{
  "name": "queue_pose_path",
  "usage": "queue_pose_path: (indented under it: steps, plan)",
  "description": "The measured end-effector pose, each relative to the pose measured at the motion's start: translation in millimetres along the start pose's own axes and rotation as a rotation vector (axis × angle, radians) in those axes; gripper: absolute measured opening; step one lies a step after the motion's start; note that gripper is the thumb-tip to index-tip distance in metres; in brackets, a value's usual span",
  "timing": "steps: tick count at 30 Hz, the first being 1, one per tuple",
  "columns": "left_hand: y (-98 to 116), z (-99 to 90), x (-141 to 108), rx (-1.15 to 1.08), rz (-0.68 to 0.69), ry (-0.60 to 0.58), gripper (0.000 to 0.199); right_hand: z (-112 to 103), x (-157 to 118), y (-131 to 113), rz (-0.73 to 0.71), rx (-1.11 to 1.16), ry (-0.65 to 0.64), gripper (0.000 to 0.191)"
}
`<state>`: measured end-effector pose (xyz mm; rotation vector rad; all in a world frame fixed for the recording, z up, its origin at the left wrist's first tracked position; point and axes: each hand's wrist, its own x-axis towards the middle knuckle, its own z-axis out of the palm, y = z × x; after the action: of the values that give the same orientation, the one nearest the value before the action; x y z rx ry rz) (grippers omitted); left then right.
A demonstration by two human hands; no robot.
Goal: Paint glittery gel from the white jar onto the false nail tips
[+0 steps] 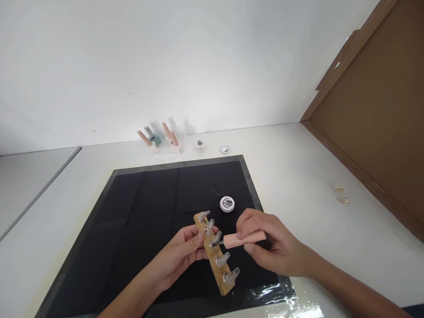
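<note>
My left hand (185,249) is closed round a wooden nail stand (218,266), held tilted above the black mat (145,229). Several clear false nails stick up from the stand, among them one nail tip (233,274) at its near end. Pinched in my right hand (271,240) is a nail polish brush with a pink handle (240,239). Its dark bristles meet, or nearly meet, a nail in the middle of the row; exact contact cannot be made out. Just beyond the stand, a small round pot (227,204) of silvery foil lies on the mat.
Behind the mat stand pink-capped polish bottles (174,142), a green bottle (154,138), an uncapped-looking small bottle (200,146) and a round lid (224,149). A cardboard panel (371,115) rises on the right, with two small pale items (342,200) near it.
</note>
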<state>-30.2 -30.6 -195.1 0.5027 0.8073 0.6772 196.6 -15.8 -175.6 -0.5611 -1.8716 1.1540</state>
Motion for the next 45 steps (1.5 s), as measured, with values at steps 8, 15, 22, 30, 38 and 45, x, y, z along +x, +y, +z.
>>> queue_pose_path:
  steps: [8,15,22,30,38,45]
  plan:
    - [-2.6,-2.8,0.6,-0.008,0.0,0.008,0.027,-0.5,-1.3,4.3,0.03,-0.051,0.075,0.026]
    - [0.3,-0.8,0.1,-0.006,-0.01,0.019,0.028,1.1,1.7,-2.4,-0.047,-0.017,0.003,0.026]
    - [-2.8,-3.2,0.6,-0.016,-0.003,0.008,0.026,2.2,3.3,-1.0,-0.054,-0.123,0.048,0.027]
    - [-2.5,-3.7,-0.7,-0.01,-0.008,0.007,0.027,0.7,0.7,-0.7,-0.023,-0.141,0.107,0.025]
    - [-0.9,-2.3,0.3,0.003,-0.015,0.01,0.027,1.9,2.7,-3.6,-0.025,-0.055,0.008,0.024]
    - [-2.8,-4.8,-1.7,-0.009,-0.013,0.004,0.026,0.6,0.0,0.7,0.074,-0.148,0.157,0.022]
